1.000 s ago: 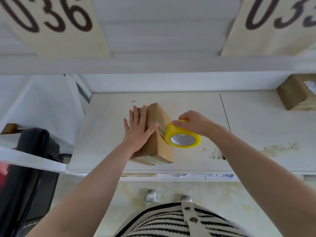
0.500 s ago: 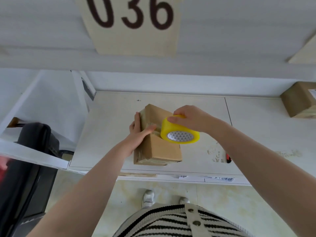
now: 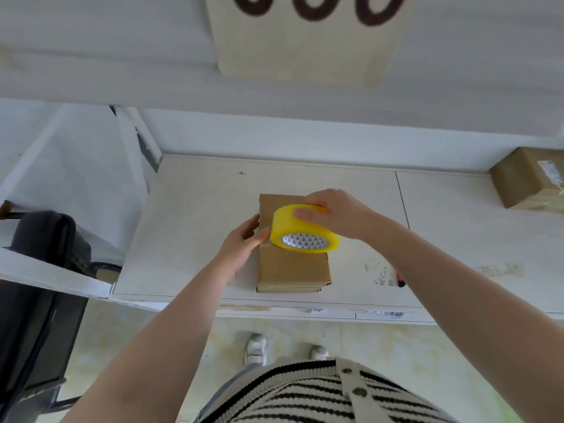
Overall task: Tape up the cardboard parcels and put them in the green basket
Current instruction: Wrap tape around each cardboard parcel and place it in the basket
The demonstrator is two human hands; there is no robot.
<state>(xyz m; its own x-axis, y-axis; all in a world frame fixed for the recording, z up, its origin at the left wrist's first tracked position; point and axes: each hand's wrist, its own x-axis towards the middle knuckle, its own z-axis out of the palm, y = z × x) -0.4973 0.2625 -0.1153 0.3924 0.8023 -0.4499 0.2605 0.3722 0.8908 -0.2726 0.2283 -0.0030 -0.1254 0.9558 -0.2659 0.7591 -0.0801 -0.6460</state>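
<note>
Directly under the right hand's grip, the tape roll overlies the parcel.

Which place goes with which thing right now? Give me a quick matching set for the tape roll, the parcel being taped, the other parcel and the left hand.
Things:
1. yellow tape roll
2. parcel being taped
3. second parcel
4. left hand

Places:
A. far right of the shelf, apart from both hands
B. against the left side of the parcel being taped
C. gripped by the right hand, over the parcel's top
D. flat on the white shelf, near its front edge

Pairs: 1-C, 2-D, 3-A, 4-B
</note>
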